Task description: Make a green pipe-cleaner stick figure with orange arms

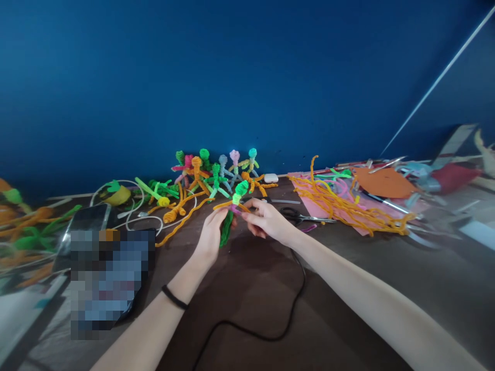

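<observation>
Between my hands, above the dark table, is a pipe-cleaner figure (227,228) with a green coiled head, a pale green and purple middle, orange arms and long green legs. My left hand (209,237) is closed on its left side, by the orange arm and green legs. With fingers bent, my right hand (266,219) pinches the orange arm on the other side, close to the purple part. Some fingertips are hidden behind the figure. Just behind it, several finished-looking pipe-cleaner figures (216,178) in different colours lean against the blue wall.
Scissors (305,217) lie right of my right hand. Farther right, orange pipe cleaners (348,211) cover a pink sheet (305,186). A white case (271,178) sits by the wall. On the left are white cables (133,220) and a blurred-out device (116,283). A black cable (297,299) crosses the table (247,288).
</observation>
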`<state>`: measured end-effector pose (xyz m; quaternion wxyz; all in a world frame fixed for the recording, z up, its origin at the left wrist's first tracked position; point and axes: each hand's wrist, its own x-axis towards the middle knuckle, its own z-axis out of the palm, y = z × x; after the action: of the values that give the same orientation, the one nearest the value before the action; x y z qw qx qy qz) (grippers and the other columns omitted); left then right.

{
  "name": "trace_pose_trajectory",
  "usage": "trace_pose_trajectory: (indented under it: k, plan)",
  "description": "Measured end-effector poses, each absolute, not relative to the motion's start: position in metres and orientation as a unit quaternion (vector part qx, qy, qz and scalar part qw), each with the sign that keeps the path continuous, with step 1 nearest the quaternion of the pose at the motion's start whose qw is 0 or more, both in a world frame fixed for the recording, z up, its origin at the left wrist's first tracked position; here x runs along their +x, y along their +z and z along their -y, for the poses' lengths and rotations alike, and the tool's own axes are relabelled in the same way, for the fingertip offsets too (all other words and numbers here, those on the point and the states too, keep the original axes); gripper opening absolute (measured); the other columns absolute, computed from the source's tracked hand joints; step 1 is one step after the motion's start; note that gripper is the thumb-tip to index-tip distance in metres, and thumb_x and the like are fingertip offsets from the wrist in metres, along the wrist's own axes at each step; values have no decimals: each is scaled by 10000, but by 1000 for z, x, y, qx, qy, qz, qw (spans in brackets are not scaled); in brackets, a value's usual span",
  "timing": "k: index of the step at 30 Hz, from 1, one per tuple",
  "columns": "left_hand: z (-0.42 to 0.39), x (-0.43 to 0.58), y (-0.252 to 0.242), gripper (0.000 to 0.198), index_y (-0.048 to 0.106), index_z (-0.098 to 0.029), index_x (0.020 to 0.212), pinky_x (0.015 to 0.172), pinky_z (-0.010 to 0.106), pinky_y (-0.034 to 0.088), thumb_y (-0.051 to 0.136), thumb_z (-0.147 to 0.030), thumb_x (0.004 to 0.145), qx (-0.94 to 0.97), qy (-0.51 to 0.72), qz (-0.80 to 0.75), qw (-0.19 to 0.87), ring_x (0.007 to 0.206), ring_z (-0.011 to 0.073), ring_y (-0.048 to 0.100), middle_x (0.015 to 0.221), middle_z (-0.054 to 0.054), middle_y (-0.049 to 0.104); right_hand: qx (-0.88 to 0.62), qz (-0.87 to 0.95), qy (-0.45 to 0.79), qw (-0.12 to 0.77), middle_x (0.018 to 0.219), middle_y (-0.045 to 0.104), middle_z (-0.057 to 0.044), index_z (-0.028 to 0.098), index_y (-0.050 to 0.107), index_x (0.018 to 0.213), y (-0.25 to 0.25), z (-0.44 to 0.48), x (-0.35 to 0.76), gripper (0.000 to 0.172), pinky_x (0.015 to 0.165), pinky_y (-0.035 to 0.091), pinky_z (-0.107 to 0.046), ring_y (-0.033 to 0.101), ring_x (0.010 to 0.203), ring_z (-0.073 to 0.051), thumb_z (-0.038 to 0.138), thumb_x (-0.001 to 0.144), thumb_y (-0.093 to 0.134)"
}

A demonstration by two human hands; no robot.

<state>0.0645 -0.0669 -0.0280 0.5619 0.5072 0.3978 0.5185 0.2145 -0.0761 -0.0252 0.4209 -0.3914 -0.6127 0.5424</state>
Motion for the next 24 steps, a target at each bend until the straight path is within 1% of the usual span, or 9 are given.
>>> trace_pose_trajectory:
  k: [3, 5, 7, 11, 13, 16, 20, 24]
  plan:
    - [67, 66, -27, 134, 604, -162, 673, 664, 252, 418, 506, -251, 690, 530, 535, -415, 512, 646, 132, 537, 655, 2, 595, -408, 613, 533, 417, 397, 477, 91, 180, 430, 841, -26, 76, 214, 195, 295, 256, -130, 350, 285, -38, 350, 805, 518]
    - [69, 67, -26, 136, 618, -160, 730, 724, 257, 428, 504, -224, 691, 565, 534, -430, 458, 738, 148, 564, 740, 11, 623, -417, 613, 528, 415, 400, 477, 89, 179, 430, 831, -26, 76, 214, 198, 293, 257, -131, 356, 286, -40, 355, 804, 517]
    - [70, 67, -25, 166, 620, -162, 793, 742, 267, 434, 485, -225, 722, 608, 520, -450, 397, 780, 161, 577, 792, 22, 641, -426, 612, 522, 415, 401, 477, 85, 177, 432, 816, -26, 77, 214, 199, 293, 257, -133, 361, 287, -41, 358, 805, 514]
    - [74, 64, -26, 186, 606, -178, 878, 737, 279, 433, 483, -259, 764, 685, 473, -485, 267, 785, 172, 592, 843, 30, 659, -429, 604, 523, 420, 403, 484, 76, 169, 436, 793, -26, 77, 213, 215, 296, 257, -138, 364, 287, -42, 371, 805, 509]
    - [75, 64, -26, 180, 598, -185, 890, 738, 284, 432, 485, -265, 775, 703, 455, -494, 234, 796, 180, 606, 849, 32, 665, -424, 603, 528, 422, 402, 484, 76, 168, 434, 793, -26, 77, 212, 218, 295, 253, -139, 360, 284, -42, 373, 806, 506]
    - [77, 64, -26, 165, 581, -192, 896, 713, 277, 441, 481, -268, 789, 692, 455, -503, 248, 786, 183, 630, 813, 31, 679, -420, 610, 523, 423, 401, 479, 81, 176, 424, 795, -27, 79, 209, 211, 295, 245, -141, 351, 280, -42, 377, 820, 484]
    - [78, 65, -25, 130, 595, -189, 818, 654, 261, 433, 503, -272, 780, 673, 470, -502, 273, 709, 181, 630, 733, 32, 678, -423, 630, 488, 431, 416, 465, 88, 191, 412, 834, -29, 82, 206, 214, 306, 249, -154, 353, 291, -51, 397, 827, 471]
    - [75, 66, -29, 135, 618, -168, 763, 614, 254, 417, 549, -282, 745, 630, 501, -487, 338, 651, 169, 598, 708, 34, 665, -410, 646, 457, 453, 453, 452, 90, 203, 408, 869, -32, 83, 205, 218, 341, 253, -164, 357, 334, -53, 387, 809, 509]
